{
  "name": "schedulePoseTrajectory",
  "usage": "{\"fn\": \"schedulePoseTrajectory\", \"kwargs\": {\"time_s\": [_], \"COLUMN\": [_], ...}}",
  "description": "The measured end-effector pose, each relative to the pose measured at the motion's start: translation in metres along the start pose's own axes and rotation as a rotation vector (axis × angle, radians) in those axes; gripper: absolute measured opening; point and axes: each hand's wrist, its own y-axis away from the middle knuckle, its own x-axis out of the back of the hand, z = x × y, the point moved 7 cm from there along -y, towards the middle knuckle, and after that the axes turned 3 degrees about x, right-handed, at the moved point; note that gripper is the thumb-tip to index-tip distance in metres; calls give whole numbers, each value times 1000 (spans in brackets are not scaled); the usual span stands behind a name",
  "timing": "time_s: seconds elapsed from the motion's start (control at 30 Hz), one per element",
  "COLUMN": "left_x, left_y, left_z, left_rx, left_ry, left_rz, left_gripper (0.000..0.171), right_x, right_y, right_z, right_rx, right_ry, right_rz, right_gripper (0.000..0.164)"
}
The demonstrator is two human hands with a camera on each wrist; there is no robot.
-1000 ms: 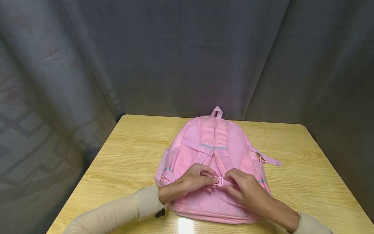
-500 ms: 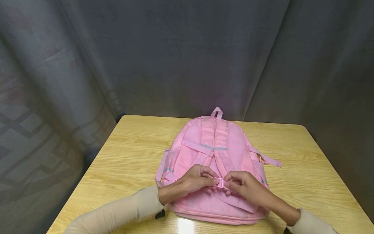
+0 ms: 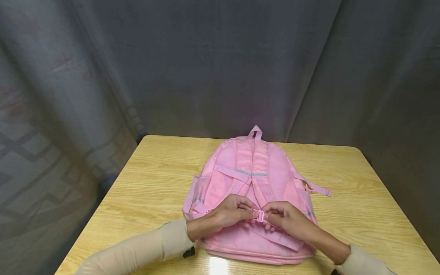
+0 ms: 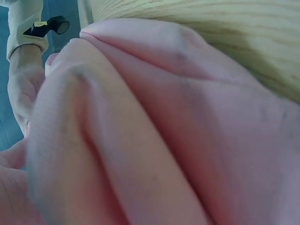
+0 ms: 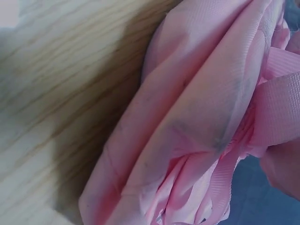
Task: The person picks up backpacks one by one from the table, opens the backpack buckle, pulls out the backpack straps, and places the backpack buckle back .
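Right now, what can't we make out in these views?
Head: whether the buckle is fully latched; the left hand covers part of it.
Head: the backpack's underside; its own body hides it.
Left wrist: the buckle; blurred, bulging fabric blocks it.
Right wrist: the right hand's full grip; the right edge cuts it off.

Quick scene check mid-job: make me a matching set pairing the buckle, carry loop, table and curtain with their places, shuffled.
1. Buckle
2. Carry loop
3. Table
4. Curtain

A. Under the backpack
B. Behind everything else
C. Between the left hand and right hand
D. At the backpack's far end

Pairs: 1-C, 2-D, 3-A, 4-B
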Motion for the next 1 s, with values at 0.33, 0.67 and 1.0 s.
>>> {"fn": "schedulePoseTrajectory", "kwargs": {"time_s": [0.33, 0.67, 1.0], "left_x": [1, 1, 2], "left_y": [-1, 0, 0], "left_z": [-2, -1, 0], "left_rx": [-4, -18, -29], "left_ry": [-9, -29, -37], "left_rz": [16, 14, 9], "left_gripper": [12, 13, 12], "right_x": [-3, -3, 5], "right_y": [-2, -1, 3], "right_z": [0, -2, -1], "right_rx": [0, -20, -79], "right_ry": [-31, -43, 11], "right_rz": [-12, -38, -23], "right_gripper": [19, 20, 20]}}
